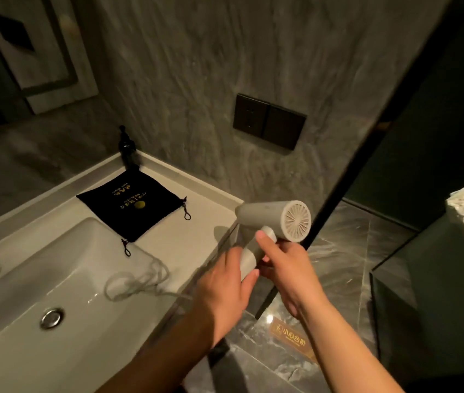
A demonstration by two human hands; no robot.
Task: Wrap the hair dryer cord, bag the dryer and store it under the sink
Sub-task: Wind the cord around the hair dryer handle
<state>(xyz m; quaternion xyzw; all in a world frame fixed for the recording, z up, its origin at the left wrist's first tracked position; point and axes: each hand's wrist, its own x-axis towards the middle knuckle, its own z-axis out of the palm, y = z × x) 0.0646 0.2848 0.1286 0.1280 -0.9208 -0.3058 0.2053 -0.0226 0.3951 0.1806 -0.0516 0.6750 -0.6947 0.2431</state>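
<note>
On the floor sign [291, 334] we read "小心台阶". The black bag [131, 204] carries gold text, too blurred for us.

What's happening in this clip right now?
A person holds a white hair dryer off the right end of a bathroom counter, both hands on its folding handle: the right hand higher up, the left hand at the lower end. The cord lies in loose, blurred loops on the counter by the sink, not yet wrapped. The black drawstring bag lies flat on the counter, nothing in it yet.
</note>
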